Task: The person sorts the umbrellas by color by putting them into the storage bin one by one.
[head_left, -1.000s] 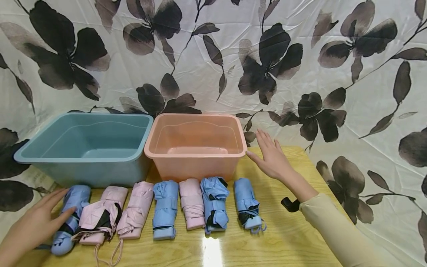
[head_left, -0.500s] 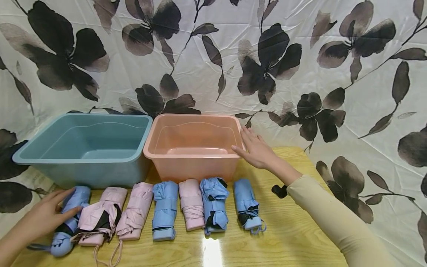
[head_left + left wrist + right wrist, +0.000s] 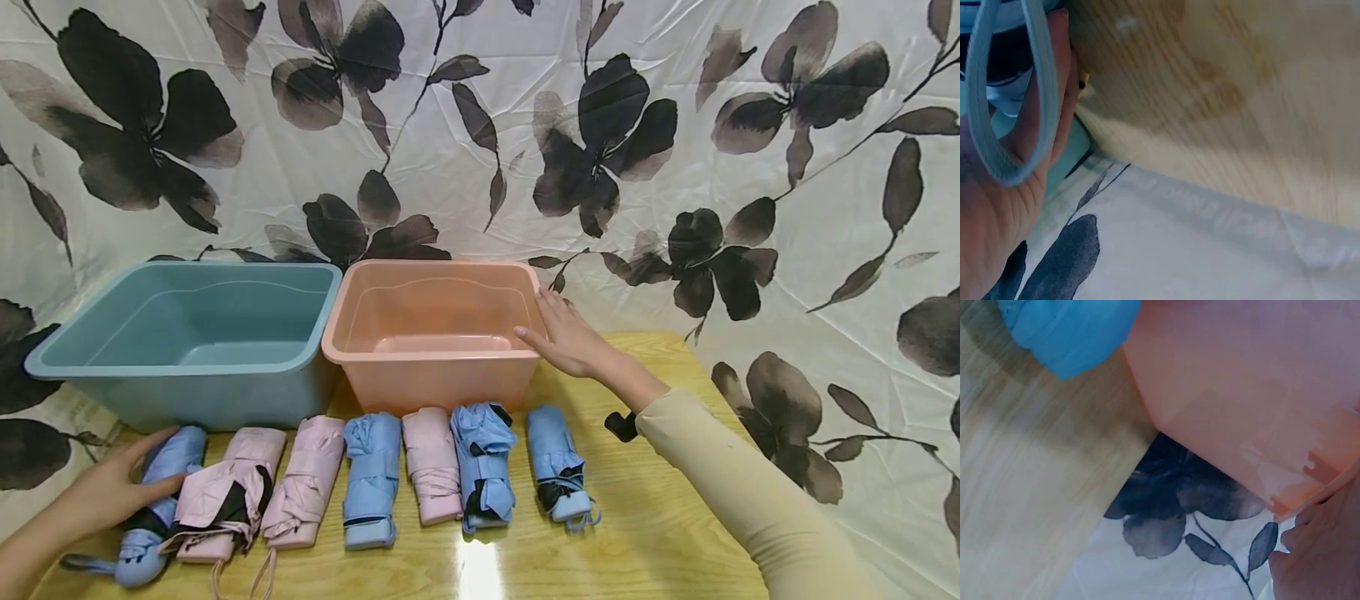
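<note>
My left hand [image 3: 112,492] grips the leftmost blue folded umbrella [image 3: 174,458], thumb across its right side and fingers on its left. In the left wrist view the umbrella's wrist strap [image 3: 1044,94] hangs in front of that hand. My right hand [image 3: 570,335] rests along the right rim of the pink plastic bin [image 3: 442,375], its fingers fairly straight and the thumb over the front corner. A bare teal bin [image 3: 225,400] stands left of the pink one. Before the bins lie folded umbrellas in a row, among them a loosely wrapped pink umbrella [image 3: 217,496] beside my left hand.
Farther right in the row are another pink umbrella [image 3: 307,479], a blue umbrella [image 3: 371,475] and the rightmost blue umbrella [image 3: 555,458], set a little apart. The wooden table [image 3: 637,517] meets a floral cloth backdrop [image 3: 465,167] behind the bins.
My right hand has moved left from beside the pink bin onto its right rim. My left hand has shifted slightly on the leftmost umbrella. The view has tipped up slightly.
</note>
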`<state>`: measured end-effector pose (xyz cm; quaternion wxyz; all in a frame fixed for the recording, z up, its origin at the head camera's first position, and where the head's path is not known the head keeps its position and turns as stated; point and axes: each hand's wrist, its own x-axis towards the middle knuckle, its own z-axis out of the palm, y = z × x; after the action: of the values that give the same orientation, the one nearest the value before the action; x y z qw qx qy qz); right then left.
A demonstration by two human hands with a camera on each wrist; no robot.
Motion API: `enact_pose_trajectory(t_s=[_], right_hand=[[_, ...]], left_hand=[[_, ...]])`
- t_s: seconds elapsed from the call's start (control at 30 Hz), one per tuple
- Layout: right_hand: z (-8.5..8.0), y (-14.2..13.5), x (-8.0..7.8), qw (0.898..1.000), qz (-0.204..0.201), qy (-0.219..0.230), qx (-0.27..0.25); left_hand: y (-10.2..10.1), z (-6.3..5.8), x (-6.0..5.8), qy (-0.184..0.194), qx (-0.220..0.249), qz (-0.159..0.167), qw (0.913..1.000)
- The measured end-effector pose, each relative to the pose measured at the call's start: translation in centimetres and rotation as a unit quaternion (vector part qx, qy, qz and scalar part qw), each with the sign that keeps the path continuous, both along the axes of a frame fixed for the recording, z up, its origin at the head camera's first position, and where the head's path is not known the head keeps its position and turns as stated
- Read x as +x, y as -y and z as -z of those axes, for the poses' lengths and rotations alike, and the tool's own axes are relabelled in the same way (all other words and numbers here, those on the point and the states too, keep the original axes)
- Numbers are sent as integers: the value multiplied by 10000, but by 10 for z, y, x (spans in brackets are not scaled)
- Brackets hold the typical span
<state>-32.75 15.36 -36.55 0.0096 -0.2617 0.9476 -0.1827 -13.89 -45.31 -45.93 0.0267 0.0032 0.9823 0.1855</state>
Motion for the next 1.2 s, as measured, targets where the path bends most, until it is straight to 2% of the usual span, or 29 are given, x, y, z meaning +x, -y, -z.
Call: enact_pose_trajectory(t_s=[0.27, 0.43, 0.57, 0.83, 0.97, 1.2], right_hand=[[0, 0, 0, 10000, 19, -64, 63], [5, 2, 2, 10000, 53, -34, -16], [5, 2, 3, 10000, 68, -27, -28], [0, 3, 4, 9999, 64, -113, 22], [0, 2, 4, 9999, 69, -84, 51], [0, 1, 4, 9999, 92, -121, -7]], left_hand=[[-3, 0, 1, 97, 433, -203, 9988], [-3, 1, 3, -25, 534, -232, 9983], [-4, 1, 4, 43, 581, -417, 9974], [-15, -10, 11, 155, 582, -791, 9950], [-23, -17, 19, -15, 556, -1015, 9933], [-42, -30, 31, -502, 826, -1381, 9857]])
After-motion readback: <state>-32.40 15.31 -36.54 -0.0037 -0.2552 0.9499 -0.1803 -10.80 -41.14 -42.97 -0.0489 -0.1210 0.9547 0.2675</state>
